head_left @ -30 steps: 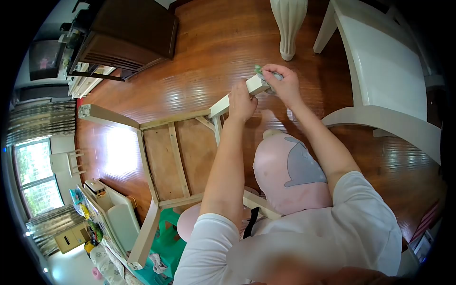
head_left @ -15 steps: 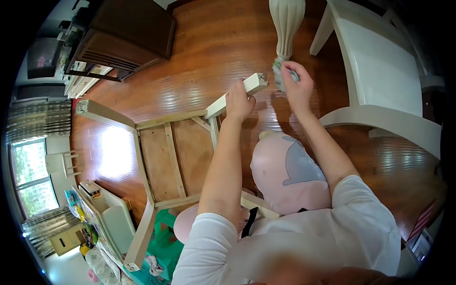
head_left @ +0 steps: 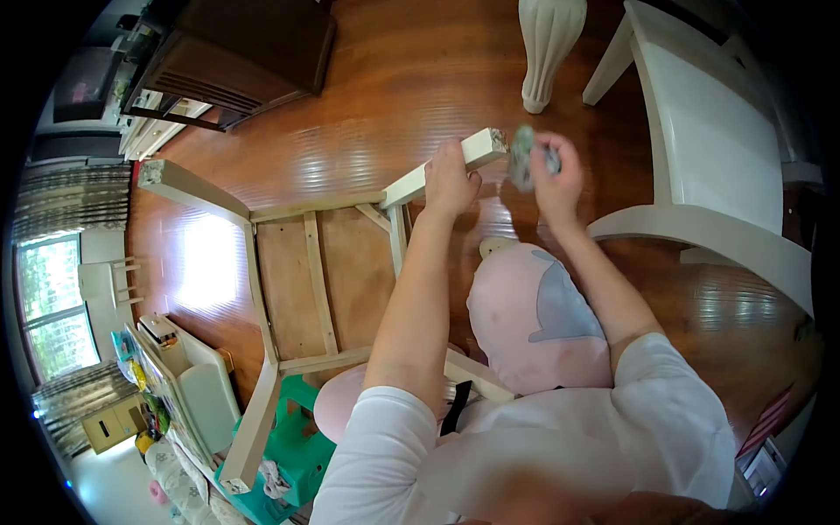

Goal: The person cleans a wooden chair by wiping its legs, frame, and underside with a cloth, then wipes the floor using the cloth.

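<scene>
Since a second ago, the right hand [head_left: 560, 182] has drawn a crumpled, pale grey-and-green piece of soft material [head_left: 522, 164] away from the end of a square, cream-white wooden chair leg [head_left: 482, 150]; now a narrow gap shows between the piece and the leg's tip. That hand grasps the piece between thumb and bent fingers, with a loose part of it hanging out toward the leg. Blur hides the folds, and whether it is cloth or film I cannot tell.

Throughout, the left hand [head_left: 452, 179] stays wrapped around the same leg, a little short of its tip. Rough, dark-speckled residue [head_left: 499, 140] marks the end face of the leg. It extends from one corner of an upturned, cream-white wooden chair frame [head_left: 317, 213], whose brown wooden seat underside [head_left: 289, 289] is crossed by a pale batten [head_left: 320, 284]. From two other corners, further square legs stick out, their end faces also rough.

Beside the lower corner of the frame stands a green plastic stool [head_left: 302, 451], with a crumpled greyish cloth [head_left: 274, 479] near one leg's end. Pink clothing with a grey print [head_left: 564, 306] covers the person's knee, below the right hand, over the glossy reddish-brown wooden floor [head_left: 420, 79].
</scene>
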